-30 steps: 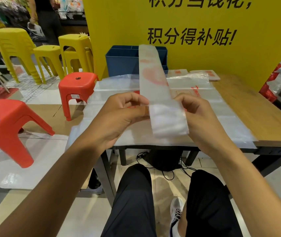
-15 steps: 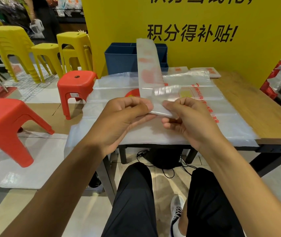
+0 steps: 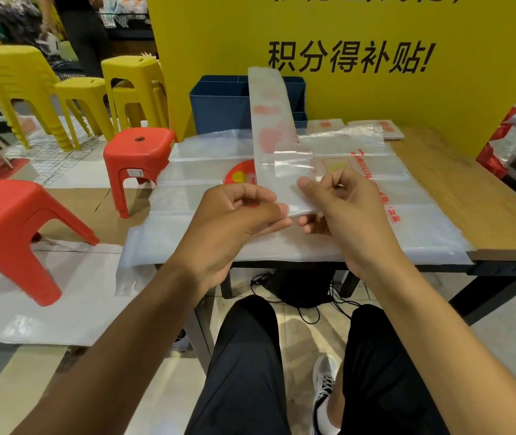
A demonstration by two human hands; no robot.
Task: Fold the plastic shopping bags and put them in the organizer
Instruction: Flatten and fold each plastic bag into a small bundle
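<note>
A clear plastic bag folded into a long narrow strip (image 3: 271, 120) stretches away from me over the table, its far end in front of the blue organizer (image 3: 219, 105). Its near end is folded back up onto the strip. My left hand (image 3: 234, 221) pinches the near fold at its left edge. My right hand (image 3: 341, 208) pinches the right edge, thumb on top. Under the strip lie flat, unfolded clear bags (image 3: 407, 189) with red print. Two folded bags (image 3: 376, 128) lie at the back right, beside the organizer.
The wooden table (image 3: 476, 196) stands against a yellow sign wall (image 3: 376, 32). Red stools (image 3: 139, 152) and yellow stools (image 3: 131, 86) stand on the left. A person stands far back left. A black bag and cables sit under the table by my knees.
The strip's near end, which hung down over my hands, has been folded up and away onto the strip. Both hands have shifted slightly forward along the fold.
</note>
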